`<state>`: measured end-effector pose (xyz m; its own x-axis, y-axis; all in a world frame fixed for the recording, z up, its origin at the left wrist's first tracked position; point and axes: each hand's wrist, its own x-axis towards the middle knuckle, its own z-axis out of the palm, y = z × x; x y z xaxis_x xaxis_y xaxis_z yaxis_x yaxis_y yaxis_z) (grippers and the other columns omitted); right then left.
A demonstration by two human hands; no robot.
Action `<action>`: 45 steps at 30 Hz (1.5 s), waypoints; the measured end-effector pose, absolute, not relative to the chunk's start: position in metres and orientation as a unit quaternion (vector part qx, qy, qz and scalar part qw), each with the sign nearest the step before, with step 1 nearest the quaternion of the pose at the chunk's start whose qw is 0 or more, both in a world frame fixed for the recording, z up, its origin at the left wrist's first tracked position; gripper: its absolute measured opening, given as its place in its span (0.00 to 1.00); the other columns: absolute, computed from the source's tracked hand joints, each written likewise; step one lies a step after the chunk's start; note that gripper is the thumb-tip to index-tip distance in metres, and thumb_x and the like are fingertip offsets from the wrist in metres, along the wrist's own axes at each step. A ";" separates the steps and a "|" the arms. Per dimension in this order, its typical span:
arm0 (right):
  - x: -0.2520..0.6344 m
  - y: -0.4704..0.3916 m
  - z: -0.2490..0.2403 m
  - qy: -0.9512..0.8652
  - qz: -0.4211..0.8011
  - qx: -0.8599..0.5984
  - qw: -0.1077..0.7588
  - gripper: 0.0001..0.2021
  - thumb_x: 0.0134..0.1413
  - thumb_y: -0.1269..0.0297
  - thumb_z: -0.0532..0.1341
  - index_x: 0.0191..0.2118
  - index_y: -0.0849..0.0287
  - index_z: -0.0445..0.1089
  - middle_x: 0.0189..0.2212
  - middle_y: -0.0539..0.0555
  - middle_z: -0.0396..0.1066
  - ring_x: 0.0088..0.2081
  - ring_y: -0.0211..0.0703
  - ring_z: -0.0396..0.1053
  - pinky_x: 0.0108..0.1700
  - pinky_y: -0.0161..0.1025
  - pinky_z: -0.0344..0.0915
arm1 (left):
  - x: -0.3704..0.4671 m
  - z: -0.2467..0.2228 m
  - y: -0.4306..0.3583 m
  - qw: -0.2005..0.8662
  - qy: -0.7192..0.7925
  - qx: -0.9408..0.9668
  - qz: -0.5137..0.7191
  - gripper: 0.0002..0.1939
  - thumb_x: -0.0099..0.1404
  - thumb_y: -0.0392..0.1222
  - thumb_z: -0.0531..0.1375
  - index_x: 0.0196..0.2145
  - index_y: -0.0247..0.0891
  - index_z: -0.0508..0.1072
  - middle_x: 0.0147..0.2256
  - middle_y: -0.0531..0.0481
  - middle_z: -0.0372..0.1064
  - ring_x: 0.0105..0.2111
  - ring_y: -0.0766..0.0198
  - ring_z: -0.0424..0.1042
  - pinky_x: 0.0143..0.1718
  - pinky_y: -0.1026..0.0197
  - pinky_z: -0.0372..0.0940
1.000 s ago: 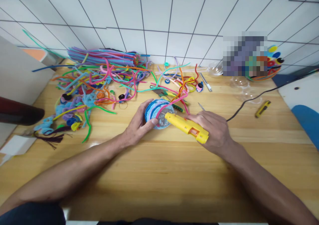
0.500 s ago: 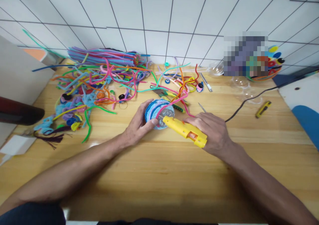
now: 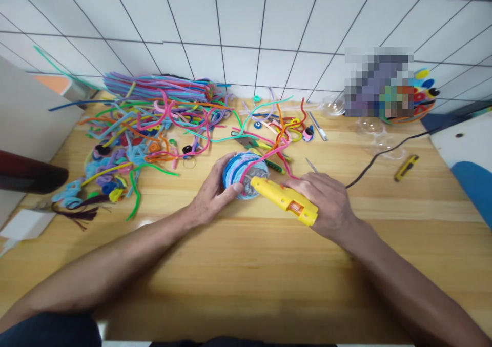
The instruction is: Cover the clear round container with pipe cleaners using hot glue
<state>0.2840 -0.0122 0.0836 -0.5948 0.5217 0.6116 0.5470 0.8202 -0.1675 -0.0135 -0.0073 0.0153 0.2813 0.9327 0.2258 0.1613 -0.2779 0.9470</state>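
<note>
My left hand is closed around the side of a round piece wrapped in blue, light blue and lilac pipe cleaners, with a clear, shiny surface in its middle. The thumb presses near the end of a pink pipe cleaner that curves over the piece and off to the right. A yellow hot glue gun is gripped in my right hand, its nozzle pointing left at the clear middle. Whether the tip touches the surface, I cannot tell.
Behind the round piece lie green-and-yellow pliers. Loose pipe cleaners are heaped at the left, below a bundle of them. A black cord crosses the right side, near clear domes and a yellow utility knife.
The glue gun and my right hand have shifted very slightly left and up. My left hand and the round piece stay in nearly the same place.
</note>
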 end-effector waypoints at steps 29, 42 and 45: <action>0.299 -0.004 0.081 -0.890 -0.030 -0.335 0.309 0.10 0.78 0.62 0.58 0.48 0.54 0.78 0.30 0.52 0.80 0.27 0.43 0.74 0.33 0.42 0.66 | -0.013 0.017 -0.008 0.442 0.417 0.664 0.435 0.38 0.77 0.61 0.65 0.74 0.43 0.60 0.72 0.36 0.64 0.71 0.41 0.69 0.76 0.37 0.65; 0.296 -0.001 0.082 -0.904 -0.035 -0.308 0.294 0.13 0.80 0.61 0.57 0.52 0.60 0.79 0.33 0.55 0.80 0.32 0.45 0.74 0.37 0.43 0.65 | -0.013 0.016 -0.009 0.442 0.436 0.651 0.436 0.40 0.75 0.62 0.67 0.74 0.42 0.61 0.74 0.35 0.63 0.73 0.39 0.66 0.77 0.36 0.62; 0.299 0.001 0.081 -0.907 -0.050 -0.321 0.268 0.14 0.80 0.62 0.56 0.51 0.59 0.79 0.32 0.55 0.79 0.33 0.46 0.72 0.39 0.44 0.64 | -0.013 0.015 -0.011 0.445 0.443 0.643 0.439 0.41 0.75 0.62 0.67 0.75 0.43 0.59 0.74 0.35 0.61 0.74 0.39 0.65 0.78 0.35 0.60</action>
